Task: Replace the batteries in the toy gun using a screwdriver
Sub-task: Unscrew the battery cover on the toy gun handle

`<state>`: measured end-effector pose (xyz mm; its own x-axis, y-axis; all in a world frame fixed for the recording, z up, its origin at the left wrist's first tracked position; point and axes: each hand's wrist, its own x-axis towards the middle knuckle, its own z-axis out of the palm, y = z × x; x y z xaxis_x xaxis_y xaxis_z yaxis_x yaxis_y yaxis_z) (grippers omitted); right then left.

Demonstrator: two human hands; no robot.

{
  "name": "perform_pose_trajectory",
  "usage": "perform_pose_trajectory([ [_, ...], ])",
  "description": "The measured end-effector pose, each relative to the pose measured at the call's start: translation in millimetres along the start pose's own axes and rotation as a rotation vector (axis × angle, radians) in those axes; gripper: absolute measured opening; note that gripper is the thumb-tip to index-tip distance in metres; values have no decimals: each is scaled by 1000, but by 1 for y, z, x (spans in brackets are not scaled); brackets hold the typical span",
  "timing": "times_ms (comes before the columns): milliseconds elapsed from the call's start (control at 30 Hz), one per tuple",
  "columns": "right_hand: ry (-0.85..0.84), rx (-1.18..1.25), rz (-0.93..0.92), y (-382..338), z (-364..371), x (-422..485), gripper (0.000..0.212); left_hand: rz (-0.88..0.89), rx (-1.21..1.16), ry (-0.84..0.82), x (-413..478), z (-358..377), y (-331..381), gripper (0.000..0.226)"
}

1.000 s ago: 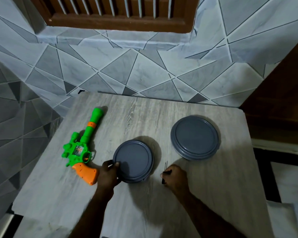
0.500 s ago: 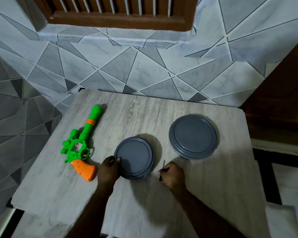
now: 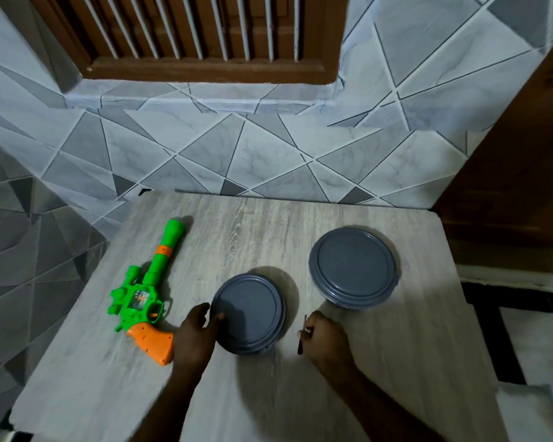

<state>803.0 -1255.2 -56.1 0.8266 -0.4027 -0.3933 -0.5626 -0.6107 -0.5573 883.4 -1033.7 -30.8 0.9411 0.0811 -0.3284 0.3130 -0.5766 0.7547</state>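
A green toy gun (image 3: 144,291) with an orange grip lies on the left of the grey wood-grain table (image 3: 237,231), barrel pointing away. My left hand (image 3: 195,336) grips the left rim of a small grey lidded container (image 3: 248,314) just right of the gun's grip. My right hand (image 3: 324,338) rests on the table to the right of that container, closed around a thin dark screwdriver (image 3: 301,334) whose tip sticks up past my fingers. No batteries are visible.
A larger grey round lid or container (image 3: 353,267) sits at the right rear of the table. A tiled wall rises behind and to the left. A dark wooden door stands at the right, past the table's edge.
The hands, container and screwdriver stay almost where they were. My head has tilted up a little, so more of the window shows.
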Motion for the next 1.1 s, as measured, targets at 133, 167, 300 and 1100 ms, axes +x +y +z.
perform_pose_trajectory([
  [133, 86, -19, -54, -10, 0, -6, 15, 102, 62, -53, 9, -8, -1, 49],
  [167, 115, -14, -49, -13, 3, -8, 14, 139, 88, -73, 13, -11, -3, 47],
  [300, 194, 18, -68, -24, 16, -15, 15, 290, 190, -145, 25, -18, -10, 42],
  [1100, 876, 188, -464, -46, 109, -47, 18, 968, 151, 48, 36, -2, -79, 45],
])
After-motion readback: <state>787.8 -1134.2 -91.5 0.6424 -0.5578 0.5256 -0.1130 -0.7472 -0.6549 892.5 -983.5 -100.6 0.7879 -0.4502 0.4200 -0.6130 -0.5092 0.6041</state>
